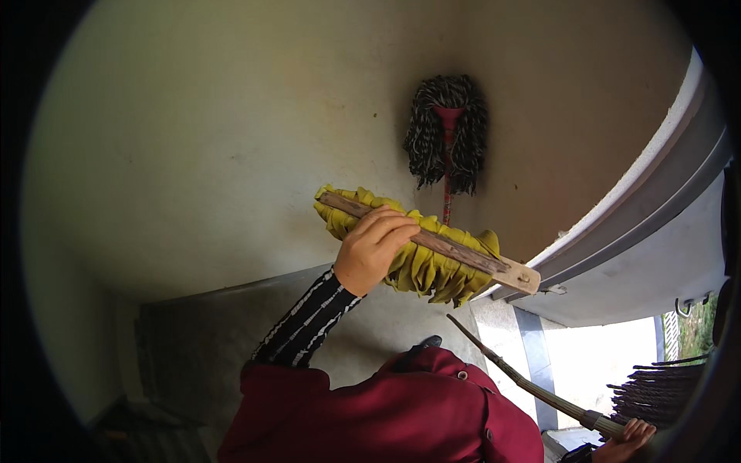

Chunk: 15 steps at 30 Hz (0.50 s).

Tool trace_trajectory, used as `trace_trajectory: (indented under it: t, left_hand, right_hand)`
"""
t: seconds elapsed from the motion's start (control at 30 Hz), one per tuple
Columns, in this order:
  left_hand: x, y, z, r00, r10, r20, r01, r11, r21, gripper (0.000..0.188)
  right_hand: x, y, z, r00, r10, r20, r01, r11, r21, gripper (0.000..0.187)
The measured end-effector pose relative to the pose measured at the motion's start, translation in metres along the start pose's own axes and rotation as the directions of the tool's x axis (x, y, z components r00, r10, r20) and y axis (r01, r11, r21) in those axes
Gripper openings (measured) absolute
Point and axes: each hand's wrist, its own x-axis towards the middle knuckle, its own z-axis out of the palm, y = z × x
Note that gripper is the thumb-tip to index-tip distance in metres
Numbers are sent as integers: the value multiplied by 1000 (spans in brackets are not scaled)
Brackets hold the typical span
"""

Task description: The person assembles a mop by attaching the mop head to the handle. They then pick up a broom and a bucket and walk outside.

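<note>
My left hand (377, 251) is closed around the wooden bar of a yellow mop head (417, 278), its gathered cloth strips hanging on both sides. The bar slants down to the right and ends in a paler block of wood. At the lower right, my right hand (629, 441) grips a thin, slightly bent stick (540, 392) near its thick end. Its tapered tip points up and left, below the mop head and apart from it. Dark strands (656, 395) show just above my right hand; whether they belong to the stick I cannot tell.
A black-and-grey string mop (446, 131) leans head-up in the wall corner, its red handle passing behind the yellow mop head. Pale walls (208, 154) rise ahead and left over a grey floor (224, 332). On the right are a grey door panel (617, 270) and a bright opening outdoors.
</note>
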Motion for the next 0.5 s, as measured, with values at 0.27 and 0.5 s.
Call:
trace_trajectory:
  t: [0.27, 0.5]
  left_hand:
    - [-2, 7, 3, 998, 55, 17, -53, 994, -91, 17]
    - [-4, 9, 3, 997, 71, 32, -64, 984, -164, 19]
  right_hand:
    - [-4, -4, 13, 1000, -1, -9, 1, 1000, -4, 38]
    - [-2, -14, 2, 968, 234, -95, -239, 970, -44, 32]
